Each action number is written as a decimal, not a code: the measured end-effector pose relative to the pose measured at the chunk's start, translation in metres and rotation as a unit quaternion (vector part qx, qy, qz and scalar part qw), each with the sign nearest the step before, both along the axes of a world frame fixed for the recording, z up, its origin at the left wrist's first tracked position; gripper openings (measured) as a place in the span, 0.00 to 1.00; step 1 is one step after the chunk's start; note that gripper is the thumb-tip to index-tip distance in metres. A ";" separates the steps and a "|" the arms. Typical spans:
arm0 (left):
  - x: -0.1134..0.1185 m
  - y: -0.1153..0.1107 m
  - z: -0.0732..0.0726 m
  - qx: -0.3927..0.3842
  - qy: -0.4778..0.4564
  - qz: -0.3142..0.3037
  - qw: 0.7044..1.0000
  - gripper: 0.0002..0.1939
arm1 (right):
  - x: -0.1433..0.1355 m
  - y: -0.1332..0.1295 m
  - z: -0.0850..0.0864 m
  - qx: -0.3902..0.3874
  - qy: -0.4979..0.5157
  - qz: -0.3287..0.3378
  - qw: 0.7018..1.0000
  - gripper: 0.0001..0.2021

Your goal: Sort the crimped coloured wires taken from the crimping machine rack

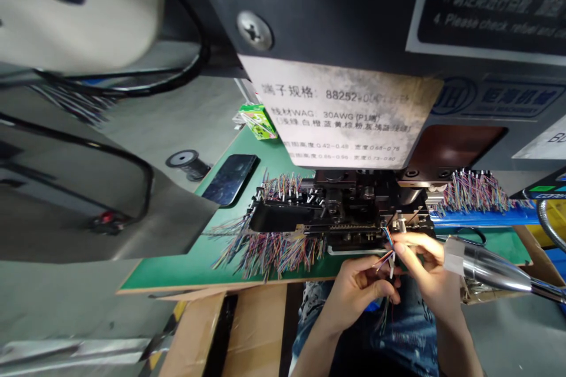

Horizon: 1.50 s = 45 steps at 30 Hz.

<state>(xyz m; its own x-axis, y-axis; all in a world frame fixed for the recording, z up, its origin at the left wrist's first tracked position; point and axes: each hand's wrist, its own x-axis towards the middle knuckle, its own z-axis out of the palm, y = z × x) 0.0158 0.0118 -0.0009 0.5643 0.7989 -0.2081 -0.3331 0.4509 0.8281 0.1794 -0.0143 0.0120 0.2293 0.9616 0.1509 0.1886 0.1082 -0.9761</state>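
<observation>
Just in front of the terminal crimping machine (354,212), my left hand (360,288) has its fingers closed round a thin bundle of coloured wires (385,259) with a white sleeve on it. My right hand (422,265) pinches the same bundle from the right, near its upper end. Blue, red and orange wire ends fan out between the fingertips, close to the machine's front edge. More strands hang below my left hand over the lap. Part of the bundle is hidden by the fingers.
Piles of coloured wires (276,253) lie left of the machine, with more wires (475,191) on a blue tray at right. A phone (230,179) and a wire spool (188,164) are further left. A metal lamp arm (490,265) reaches in beside my right hand. Cardboard boxes (252,330) stand below the green table (172,274).
</observation>
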 end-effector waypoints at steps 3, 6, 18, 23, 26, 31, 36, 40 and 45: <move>-0.006 0.001 0.002 -0.015 0.005 -0.035 0.999 0.28 | 0.002 -0.002 0.011 0.077 -0.076 0.016 0.994 0.06; -0.009 0.001 0.002 -0.024 0.009 -0.049 0.998 0.29 | 0.003 -0.004 0.015 0.079 -0.068 0.035 0.994 0.07; 0.009 -0.001 -0.005 0.035 0.030 0.050 0.998 0.24 | -0.010 -0.004 0.002 -0.014 0.095 -0.032 0.995 0.06; 0.007 -0.001 -0.004 0.035 0.034 0.051 0.997 0.23 | -0.006 0.000 -0.002 -0.021 0.071 -0.004 0.997 0.05; 0.007 -0.001 -0.004 0.032 0.031 0.048 0.998 0.23 | -0.009 0.000 0.002 -0.030 0.067 -0.031 0.997 0.05; 0.009 -0.001 -0.005 0.035 0.030 0.052 0.998 0.23 | -0.013 -0.002 0.003 -0.030 0.051 -0.040 0.997 0.05; 0.005 0.000 -0.005 0.034 0.040 0.047 0.997 0.25 | -0.006 -0.001 -0.005 -0.013 0.019 -0.020 1.000 0.08; -0.005 0.002 -0.003 0.021 0.017 -0.008 1.000 0.27 | 0.002 0.002 0.004 0.106 -0.107 -0.001 0.989 0.04; -0.014 0.003 -0.003 0.018 0.007 -0.049 0.999 0.29 | 0.008 0.001 0.012 0.115 -0.098 0.049 0.987 0.06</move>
<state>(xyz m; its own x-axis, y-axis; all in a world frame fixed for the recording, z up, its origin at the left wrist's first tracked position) 0.0021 0.0146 -0.0043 0.6372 0.7471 -0.1895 -0.2766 0.4512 0.8485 0.1873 -0.0137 0.0240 0.0816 0.9130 0.3996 0.3498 0.3492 -0.8693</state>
